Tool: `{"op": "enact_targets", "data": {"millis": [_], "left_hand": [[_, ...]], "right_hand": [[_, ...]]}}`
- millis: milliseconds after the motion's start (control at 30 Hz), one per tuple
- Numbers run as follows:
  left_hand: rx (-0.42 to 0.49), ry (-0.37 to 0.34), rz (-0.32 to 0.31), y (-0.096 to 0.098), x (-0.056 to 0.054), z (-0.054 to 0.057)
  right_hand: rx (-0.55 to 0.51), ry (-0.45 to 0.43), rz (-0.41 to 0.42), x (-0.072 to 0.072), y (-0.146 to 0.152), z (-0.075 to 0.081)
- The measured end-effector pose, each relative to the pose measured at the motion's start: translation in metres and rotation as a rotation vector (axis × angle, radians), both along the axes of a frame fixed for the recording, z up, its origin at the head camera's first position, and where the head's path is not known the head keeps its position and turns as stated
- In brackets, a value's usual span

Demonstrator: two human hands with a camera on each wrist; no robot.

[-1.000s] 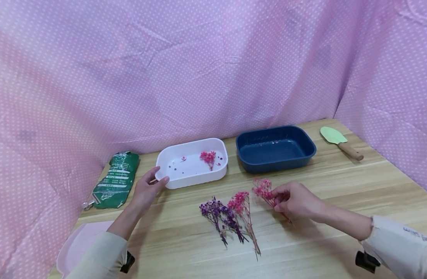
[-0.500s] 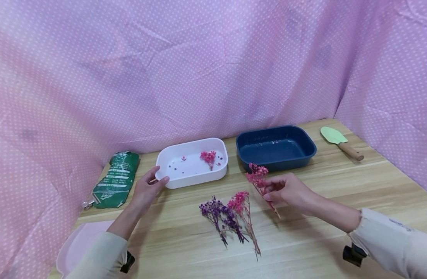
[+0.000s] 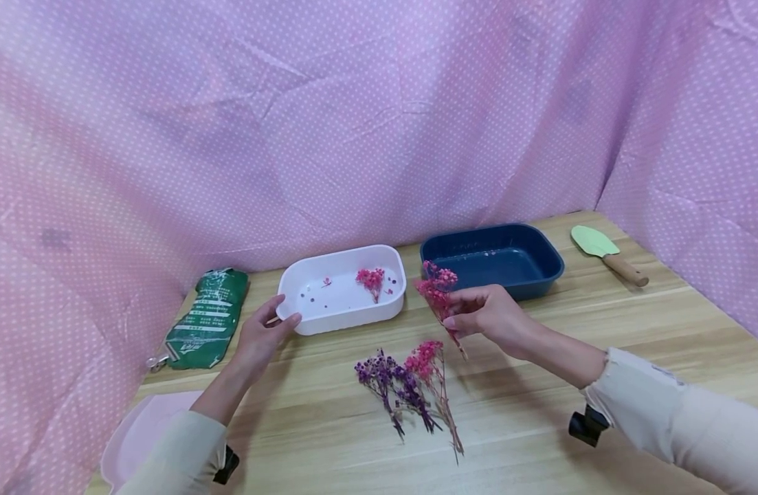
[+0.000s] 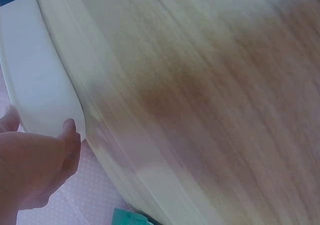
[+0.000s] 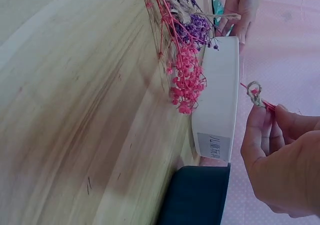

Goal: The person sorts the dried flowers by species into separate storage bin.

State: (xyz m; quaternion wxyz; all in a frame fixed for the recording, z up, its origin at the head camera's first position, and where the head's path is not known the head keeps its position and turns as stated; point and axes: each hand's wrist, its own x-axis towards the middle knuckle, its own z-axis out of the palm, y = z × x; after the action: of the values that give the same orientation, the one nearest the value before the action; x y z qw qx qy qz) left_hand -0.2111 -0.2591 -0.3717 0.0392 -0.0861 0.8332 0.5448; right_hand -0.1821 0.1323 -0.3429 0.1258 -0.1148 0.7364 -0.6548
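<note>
My right hand (image 3: 493, 317) pinches a sprig of pink dried flowers (image 3: 436, 285) by its stems. It is raised over the table, in front of the dark blue tub (image 3: 490, 292). In the right wrist view a loop of twine (image 5: 254, 91) shows at the stems. My left hand (image 3: 262, 342) holds the left end of the white tub (image 3: 348, 318), thumb on the near side, fingers round the far side. A short pink sprig (image 3: 371, 280) and small purple bits lie in that tub. Purple dried flowers (image 3: 391, 378) and another pink bunch (image 3: 425, 359) lie on the table.
A green printed bag (image 3: 207, 320) lies at the left behind a pale pink tray-like piece (image 3: 146, 433). At the right edge rests a small trowel (image 3: 595, 242) with a wooden handle. Pink dotted cloth (image 3: 354, 124) hangs behind the table.
My right hand has lifted the pink sprig and carried it left and away from me, and the sprig stands more upright. The left hand stays at the white tub.
</note>
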Motion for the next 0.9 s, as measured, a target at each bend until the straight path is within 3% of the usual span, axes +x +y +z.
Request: {"op": "enact_targets", "data": {"millis": [333, 667, 900], "left_hand": [[-0.002, 0.022, 0.0, 0.0, 0.0, -0.002], [0.001, 0.024, -0.006, -0.001, -0.001, -0.003], [0.007, 0.023, -0.001, -0.001, -0.001, -0.002]], "right_hand": [[-0.026, -0.007, -0.019, -0.008, -0.007, -0.002], [-0.005, -0.033, -0.074, -0.028, -0.027, 0.008], [-0.026, -0.011, -0.064, -0.043, -0.044, 0.012]]}}
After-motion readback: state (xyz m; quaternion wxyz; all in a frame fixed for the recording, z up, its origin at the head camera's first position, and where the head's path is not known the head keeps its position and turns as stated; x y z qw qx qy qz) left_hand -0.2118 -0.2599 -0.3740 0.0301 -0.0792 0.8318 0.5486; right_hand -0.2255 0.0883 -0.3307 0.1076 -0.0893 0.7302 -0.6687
